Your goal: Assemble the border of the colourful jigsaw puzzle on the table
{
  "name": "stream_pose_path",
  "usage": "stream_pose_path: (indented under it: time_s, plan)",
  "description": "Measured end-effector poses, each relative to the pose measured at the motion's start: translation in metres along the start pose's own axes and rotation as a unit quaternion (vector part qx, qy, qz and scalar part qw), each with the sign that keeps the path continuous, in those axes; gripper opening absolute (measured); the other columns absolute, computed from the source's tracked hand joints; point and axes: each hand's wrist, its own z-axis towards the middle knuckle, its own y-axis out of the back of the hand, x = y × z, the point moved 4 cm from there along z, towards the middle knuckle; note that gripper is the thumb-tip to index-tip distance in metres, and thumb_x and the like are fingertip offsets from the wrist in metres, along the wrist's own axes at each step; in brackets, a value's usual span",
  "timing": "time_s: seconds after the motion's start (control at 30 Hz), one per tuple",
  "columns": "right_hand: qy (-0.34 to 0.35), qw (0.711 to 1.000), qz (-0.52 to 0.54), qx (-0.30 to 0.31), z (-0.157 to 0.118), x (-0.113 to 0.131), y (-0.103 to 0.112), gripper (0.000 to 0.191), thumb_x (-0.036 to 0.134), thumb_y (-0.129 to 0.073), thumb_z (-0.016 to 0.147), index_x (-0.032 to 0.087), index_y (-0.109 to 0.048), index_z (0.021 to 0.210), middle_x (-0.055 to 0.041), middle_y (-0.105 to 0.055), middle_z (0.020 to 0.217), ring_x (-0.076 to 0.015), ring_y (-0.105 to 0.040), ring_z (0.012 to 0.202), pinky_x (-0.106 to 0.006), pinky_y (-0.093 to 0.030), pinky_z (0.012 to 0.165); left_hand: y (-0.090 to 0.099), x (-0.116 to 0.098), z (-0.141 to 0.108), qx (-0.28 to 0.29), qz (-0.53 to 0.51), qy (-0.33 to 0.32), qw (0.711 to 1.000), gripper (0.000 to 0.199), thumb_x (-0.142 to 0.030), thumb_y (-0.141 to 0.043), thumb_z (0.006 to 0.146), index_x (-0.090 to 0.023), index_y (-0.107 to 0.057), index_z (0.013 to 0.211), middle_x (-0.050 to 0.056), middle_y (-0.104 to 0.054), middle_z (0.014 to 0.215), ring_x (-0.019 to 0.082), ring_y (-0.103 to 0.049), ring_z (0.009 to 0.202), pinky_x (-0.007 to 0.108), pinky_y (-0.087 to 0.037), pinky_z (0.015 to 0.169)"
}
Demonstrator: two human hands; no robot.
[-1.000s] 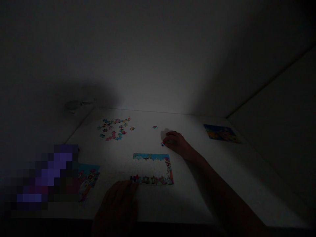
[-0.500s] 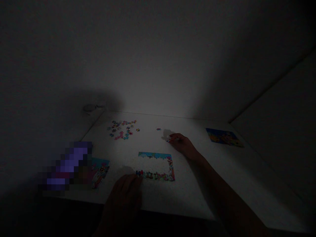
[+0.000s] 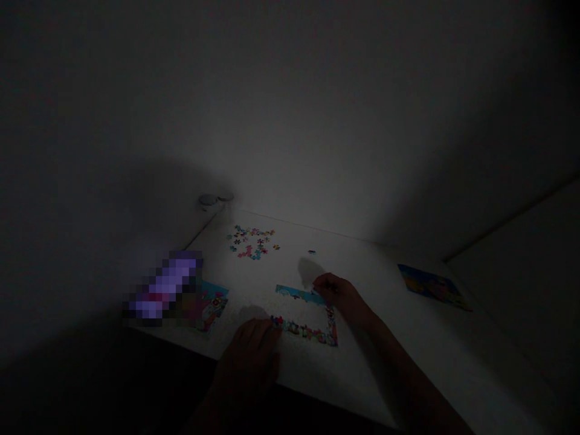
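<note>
A partly joined jigsaw puzzle [image 3: 306,332] lies on the white table, its top, right and bottom edges linked around a bare middle. My left hand [image 3: 254,344] rests at its lower left corner, fingers laid out and touching the bottom strip. Above the upper right part of the frame, my right hand [image 3: 338,293] pinches a small puzzle piece [image 3: 313,290], mostly covered by the fingertips. One loose puzzle piece [image 3: 312,252] lies farther back. Several more loose pieces [image 3: 249,251] are spread at the back left. The light is very dim.
A colourful picture sheet [image 3: 212,308] lies at the left, partly behind a pixelated purple shape [image 3: 165,284]. Another picture [image 3: 432,287] lies at the right. A round white object [image 3: 208,199] is by the back left corner. Walls [image 3: 308,151] border the table [image 3: 362,380].
My right hand has moved nearer, from beyond the puzzle to its upper right edge, with the piece. My left hand stays at the lower left corner. The whole view has shifted and tilted.
</note>
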Motion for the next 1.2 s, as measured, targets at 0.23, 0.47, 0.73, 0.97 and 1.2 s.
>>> stream_pose_path:
  time_s: [0.23, 0.47, 0.73, 0.97, 1.2]
  plan:
    - [0.049, 0.985, 0.028, 0.166, 0.005, 0.059, -0.072, 0.015, 0.027, -0.06, 0.085, 0.018, -0.07, 0.089, -0.0037, -0.071, 0.086, -0.0159, -0.063, 0.078, -0.026, -0.047, 0.072, -0.002, 0.001, -0.001, 0.013, -0.007, 0.002, 1.0, 0.037, -0.018, -0.046, 0.091, -0.016, -0.054, 0.126, 0.011, -0.063, 0.121, 0.027, -0.057, 0.11, 0.045, -0.052, 0.094]
    - [0.057, 0.982, 0.025, 0.177, 0.002, 0.054, -0.085, 0.013, 0.021, -0.057, 0.088, 0.018, -0.069, 0.092, -0.0042, -0.071, 0.091, -0.0158, -0.064, 0.082, -0.028, -0.048, 0.078, -0.003, 0.002, -0.001, 0.022, -0.022, 0.002, 1.0, 0.036, -0.017, -0.047, 0.09, -0.016, -0.054, 0.126, 0.011, -0.06, 0.123, 0.027, -0.053, 0.114, 0.047, -0.05, 0.096]
    - [0.059, 0.989, -0.004, 0.138, -0.004, 0.049, -0.087, 0.016, 0.018, -0.055, 0.089, 0.02, -0.069, 0.096, -0.005, -0.071, 0.096, -0.017, -0.065, 0.087, -0.029, -0.047, 0.079, 0.0, 0.0, 0.003, 0.029, -0.043, 0.008, 0.999, 0.036, -0.017, -0.045, 0.092, -0.015, -0.054, 0.126, 0.011, -0.06, 0.121, 0.027, -0.053, 0.112, 0.045, -0.05, 0.096]
    - [0.071, 0.989, -0.021, 0.13, -0.005, 0.054, -0.087, 0.017, 0.013, -0.057, 0.086, 0.019, -0.069, 0.096, -0.005, -0.071, 0.095, -0.0158, -0.064, 0.083, -0.027, -0.047, 0.076, -0.001, 0.001, 0.004, 0.04, -0.035, 0.011, 0.999, 0.035, -0.019, -0.048, 0.091, -0.015, -0.055, 0.126, 0.012, -0.06, 0.122, 0.028, -0.052, 0.114, 0.047, -0.05, 0.097]
    - [0.077, 0.989, -0.028, 0.123, -0.006, 0.056, -0.087, 0.016, 0.015, -0.058, 0.087, 0.018, -0.07, 0.095, -0.0049, -0.07, 0.093, -0.0161, -0.064, 0.082, -0.027, -0.047, 0.075, 0.001, 0.0, 0.005, 0.027, -0.028, 0.001, 0.999, 0.035, -0.018, -0.047, 0.091, -0.014, -0.056, 0.125, 0.012, -0.062, 0.119, 0.027, -0.054, 0.111, 0.046, -0.05, 0.095]
